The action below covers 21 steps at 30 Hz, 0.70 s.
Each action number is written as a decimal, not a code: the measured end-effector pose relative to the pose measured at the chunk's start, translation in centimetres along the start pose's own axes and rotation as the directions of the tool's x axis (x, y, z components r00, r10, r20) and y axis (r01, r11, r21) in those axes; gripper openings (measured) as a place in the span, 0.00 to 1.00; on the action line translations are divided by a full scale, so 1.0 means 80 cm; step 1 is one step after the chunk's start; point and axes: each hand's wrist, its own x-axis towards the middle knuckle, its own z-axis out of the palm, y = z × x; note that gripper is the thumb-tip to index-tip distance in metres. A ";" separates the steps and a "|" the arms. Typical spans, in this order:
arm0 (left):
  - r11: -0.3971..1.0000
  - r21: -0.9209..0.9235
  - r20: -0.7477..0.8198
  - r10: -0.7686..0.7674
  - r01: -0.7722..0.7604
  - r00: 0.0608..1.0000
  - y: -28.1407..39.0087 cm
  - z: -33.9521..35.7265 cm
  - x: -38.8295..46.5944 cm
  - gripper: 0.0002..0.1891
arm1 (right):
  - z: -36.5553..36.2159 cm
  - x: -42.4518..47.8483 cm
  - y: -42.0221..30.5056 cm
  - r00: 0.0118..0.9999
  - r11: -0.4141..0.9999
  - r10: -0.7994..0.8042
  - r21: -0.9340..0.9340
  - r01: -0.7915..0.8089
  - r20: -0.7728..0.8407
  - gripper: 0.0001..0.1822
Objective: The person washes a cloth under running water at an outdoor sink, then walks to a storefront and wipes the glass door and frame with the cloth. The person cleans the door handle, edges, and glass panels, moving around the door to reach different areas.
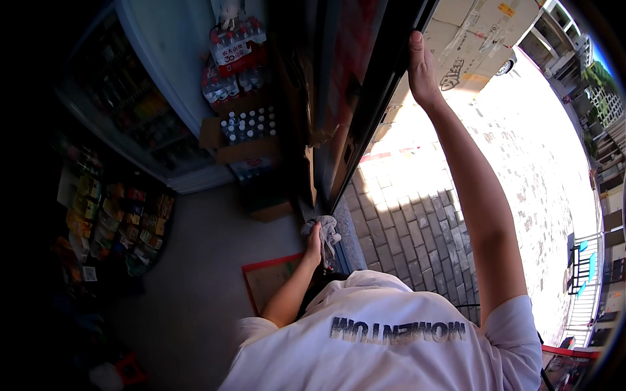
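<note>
My left hand (315,243) grips a crumpled grey cloth (328,234) low down, beside the foot of a dark-framed door (386,83) at the threshold. Raised up at the upper right, my right hand (421,73) rests against the outer edge of the door frame, its thumb pointing upward along the frame. Its other fingers are mostly hidden, so whether they curl round the edge is not clear. The door's reddish glass panel (349,73) lies to the left of that hand. A blue-grey door track (341,251) runs just right of the cloth.
Indoors stand a drinks fridge (171,78), packs of bottled water (234,49), an open carton of bottles (222,155) and a snack display (117,220). A red-edged mat (266,278) lies on the floor. Outside are brick paving (406,234) and a large cardboard box (469,44).
</note>
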 end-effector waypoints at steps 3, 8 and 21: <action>1.000 0.012 -0.100 -0.009 0.010 0.995 0.019 -0.017 -0.017 0.23 | 0.006 0.036 0.038 0.997 0.995 -0.073 0.065 0.073 0.008 0.34; 0.984 -0.049 -0.122 0.164 -0.171 0.979 0.015 -0.082 -0.028 0.24 | 0.037 0.075 0.060 0.991 0.976 0.003 0.214 -0.032 0.134 0.32; 0.997 0.060 -0.036 -0.052 0.054 0.998 0.057 -0.046 -0.030 0.23 | 0.057 0.078 0.079 0.996 0.995 0.093 -0.025 -0.093 -0.008 0.35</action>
